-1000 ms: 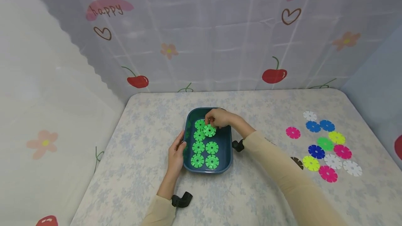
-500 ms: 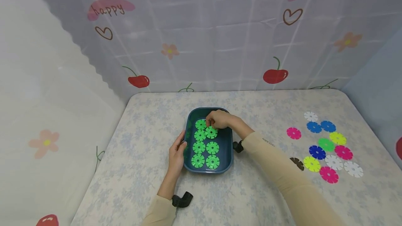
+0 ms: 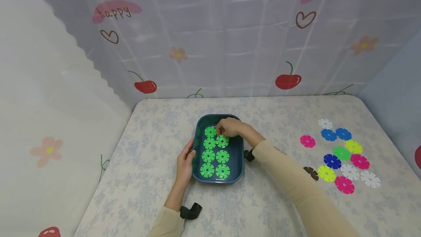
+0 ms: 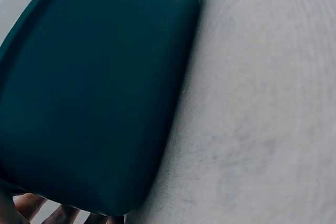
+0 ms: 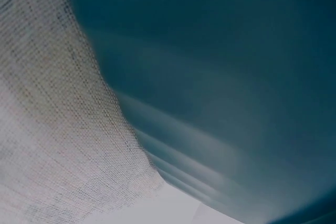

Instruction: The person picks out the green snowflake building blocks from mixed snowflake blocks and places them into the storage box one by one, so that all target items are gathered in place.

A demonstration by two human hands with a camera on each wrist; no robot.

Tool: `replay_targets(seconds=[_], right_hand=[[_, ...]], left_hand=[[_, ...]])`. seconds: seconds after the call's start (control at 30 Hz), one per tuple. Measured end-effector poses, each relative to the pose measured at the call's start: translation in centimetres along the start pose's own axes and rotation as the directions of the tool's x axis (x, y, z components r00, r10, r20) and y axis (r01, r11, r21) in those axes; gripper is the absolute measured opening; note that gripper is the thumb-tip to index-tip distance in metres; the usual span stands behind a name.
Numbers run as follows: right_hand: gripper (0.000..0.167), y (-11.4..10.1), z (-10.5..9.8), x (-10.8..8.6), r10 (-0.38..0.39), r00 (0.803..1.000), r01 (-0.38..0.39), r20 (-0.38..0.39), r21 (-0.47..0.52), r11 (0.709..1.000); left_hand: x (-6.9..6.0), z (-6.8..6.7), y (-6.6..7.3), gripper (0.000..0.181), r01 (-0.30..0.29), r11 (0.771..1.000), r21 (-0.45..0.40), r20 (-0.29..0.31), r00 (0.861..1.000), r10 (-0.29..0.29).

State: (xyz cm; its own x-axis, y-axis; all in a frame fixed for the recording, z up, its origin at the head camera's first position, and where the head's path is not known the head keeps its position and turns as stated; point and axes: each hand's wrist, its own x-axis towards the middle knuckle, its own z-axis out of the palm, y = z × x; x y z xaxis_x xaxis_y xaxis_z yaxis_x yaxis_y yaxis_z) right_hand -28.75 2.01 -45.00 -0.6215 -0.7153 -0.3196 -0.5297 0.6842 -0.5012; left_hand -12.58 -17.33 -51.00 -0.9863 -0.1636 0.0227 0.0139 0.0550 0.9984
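Note:
The person's left hand [image 3: 184, 164] holds the left side of a dark teal tray [image 3: 241, 167], thumb by the rim and fingers along the outer wall. In the left wrist view a few fingertips [image 4: 63, 214] show beside the tray's wall. Over the tray's upper right part, the right hand [image 3: 230, 126] pinches the top edge of a green notched snowflake disc [image 3: 222, 141]. That disc lies level with another green disc [image 3: 209, 143] to its left. Several more green discs [image 3: 222, 171] lie in two columns. The right wrist view shows only tray wall and cloth.
Loose snowflake discs lie to the right on the pale floral cloth [image 3: 141, 178]: pink [image 3: 307, 141], blue [image 3: 329, 135], yellow [image 3: 326, 173], white [image 3: 370, 179], and a dark brown one [image 3: 311, 173] beside the right sleeve [image 3: 296, 189]. A printed curtain [image 3: 223, 46] hangs behind the table.
The right hand has moved slightly down and right with its green disc, which now lies in the right column instead of overlapping the left discs. The left hand and tray have stayed put.

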Motion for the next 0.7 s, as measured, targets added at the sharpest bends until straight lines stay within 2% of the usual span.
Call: replay_targets(seconds=[0.7], right_hand=[[0.029,-0.45,0.03,-0.09,0.018,1.000,-0.017,0.011,-0.069,0.997]], left_hand=[[-0.07,-0.06,0.06,0.046,-0.002,1.000,-0.003,0.005,1.000,0.002]])
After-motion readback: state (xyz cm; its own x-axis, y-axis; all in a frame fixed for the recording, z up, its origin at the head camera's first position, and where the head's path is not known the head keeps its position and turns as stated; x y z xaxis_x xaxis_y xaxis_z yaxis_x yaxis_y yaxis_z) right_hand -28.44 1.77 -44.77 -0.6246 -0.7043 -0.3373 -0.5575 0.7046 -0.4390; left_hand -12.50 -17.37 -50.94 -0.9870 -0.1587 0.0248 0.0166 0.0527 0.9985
